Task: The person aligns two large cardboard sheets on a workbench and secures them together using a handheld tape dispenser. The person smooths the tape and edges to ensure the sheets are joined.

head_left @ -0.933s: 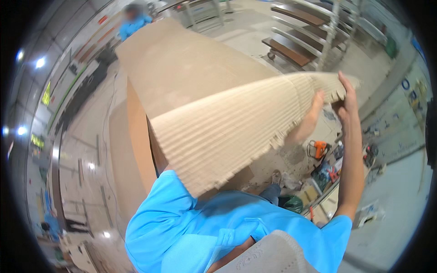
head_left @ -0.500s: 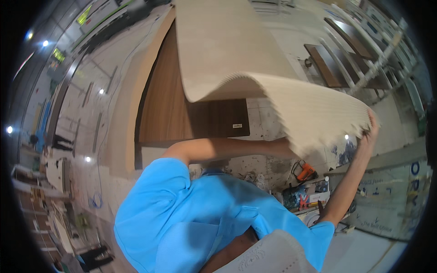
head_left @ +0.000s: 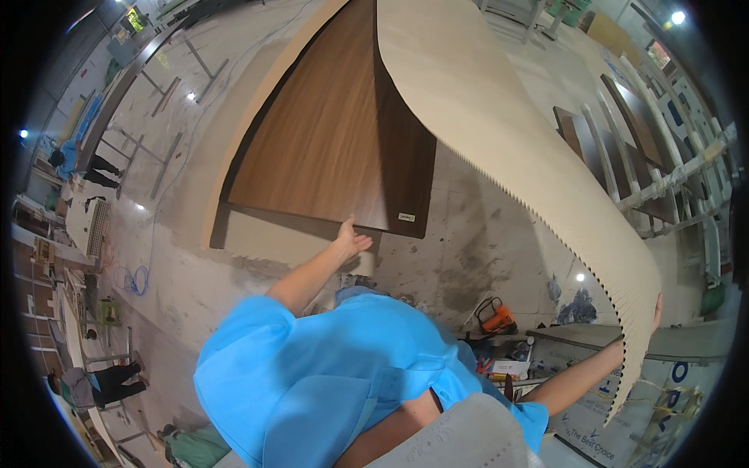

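A large beige corrugated cardboard sheet (head_left: pixel 499 101) rises from the far middle and curls over to the right, its ragged edge toward me. My right hand (head_left: pixel 658 310) is at its right edge and grips it; most of that hand is hidden behind the sheet. Under the lifted sheet lies a brown wood-grain panel (head_left: pixel 312 148) with a small white label near its near right corner. My left hand (head_left: pixel 355 240) is at the panel's near edge, fingers stretched out and holding nothing. More cardboard (head_left: pixel 304 239) lies below the panel.
An orange-and-black power tool (head_left: pixel 497 318) lies on the floor ahead of a cluttered box (head_left: pixel 507 366). Dark panels (head_left: pixel 644 117) rest on a rack at the right. A blue cable coil (head_left: pixel 136 281) is at the left, where other people (head_left: pixel 101 386) are.
My left hand has let go of the sheet and moved left to the panel's edge. My right hand has swung the sheet right and nearer, uncovering more of the panel.
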`<state>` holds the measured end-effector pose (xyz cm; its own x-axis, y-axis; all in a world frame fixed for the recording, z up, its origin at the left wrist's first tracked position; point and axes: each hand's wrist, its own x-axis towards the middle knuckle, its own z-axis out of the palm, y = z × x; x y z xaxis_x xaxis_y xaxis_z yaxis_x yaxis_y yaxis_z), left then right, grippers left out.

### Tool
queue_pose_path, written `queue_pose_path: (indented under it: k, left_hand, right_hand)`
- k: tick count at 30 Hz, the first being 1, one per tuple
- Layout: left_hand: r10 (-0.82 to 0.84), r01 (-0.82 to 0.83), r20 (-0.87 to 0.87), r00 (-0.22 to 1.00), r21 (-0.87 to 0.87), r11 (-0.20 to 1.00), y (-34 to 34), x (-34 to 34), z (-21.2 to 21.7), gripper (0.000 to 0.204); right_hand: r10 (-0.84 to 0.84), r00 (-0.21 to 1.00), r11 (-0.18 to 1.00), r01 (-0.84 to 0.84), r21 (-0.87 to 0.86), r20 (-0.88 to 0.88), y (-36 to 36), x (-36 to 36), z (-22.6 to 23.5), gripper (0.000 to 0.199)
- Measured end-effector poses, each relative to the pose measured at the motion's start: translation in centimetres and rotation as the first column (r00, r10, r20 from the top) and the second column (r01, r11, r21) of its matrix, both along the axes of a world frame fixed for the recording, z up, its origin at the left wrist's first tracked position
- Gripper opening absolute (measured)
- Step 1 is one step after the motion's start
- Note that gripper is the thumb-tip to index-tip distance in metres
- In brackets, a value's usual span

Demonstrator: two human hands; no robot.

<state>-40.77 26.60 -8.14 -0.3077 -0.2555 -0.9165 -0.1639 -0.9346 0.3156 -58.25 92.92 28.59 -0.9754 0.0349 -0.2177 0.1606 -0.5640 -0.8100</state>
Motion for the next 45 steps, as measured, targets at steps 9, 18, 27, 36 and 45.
queue_pose_path:
  k: [9,18,27,36,45]
  left_hand:
    - [0.099,-0.104,-0.145,0.985,-0.027,0.994,1.0,-2.1,-3.8,0.098]
    - [-0.05,0.041,-0.145,0.988,-0.062,0.997,-0.4,-0.5,-4.9,0.091]
    - [-0.339,0.328,-0.062,0.939,-0.144,0.934,-1.8,1.8,-2.9,0.081]
    - [0.053,0.104,0.233,0.971,-0.613,0.783,-10.7,11.9,-6.5,0.038]
    - [0.449,-0.423,0.34,0.826,-0.152,0.893,-7.8,20.7,-18.0,0.089]
  right_hand:
    - [-0.071,0.997,0.997,0.07,0.032,0.031,1.1,0.1,-1.8,0.056]
    - [-0.316,0.941,0.932,0.332,0.149,-0.122,2.1,0.0,-3.4,0.047]
    - [-0.353,0.899,0.844,0.425,0.326,-0.258,1.9,-1.0,-4.1,0.046]
    - [-0.329,0.907,0.822,0.412,0.394,-0.264,3.7,-2.3,-1.9,0.046]
    - [-0.297,0.919,0.814,0.385,0.435,-0.258,5.5,-2.7,3.5,0.046]
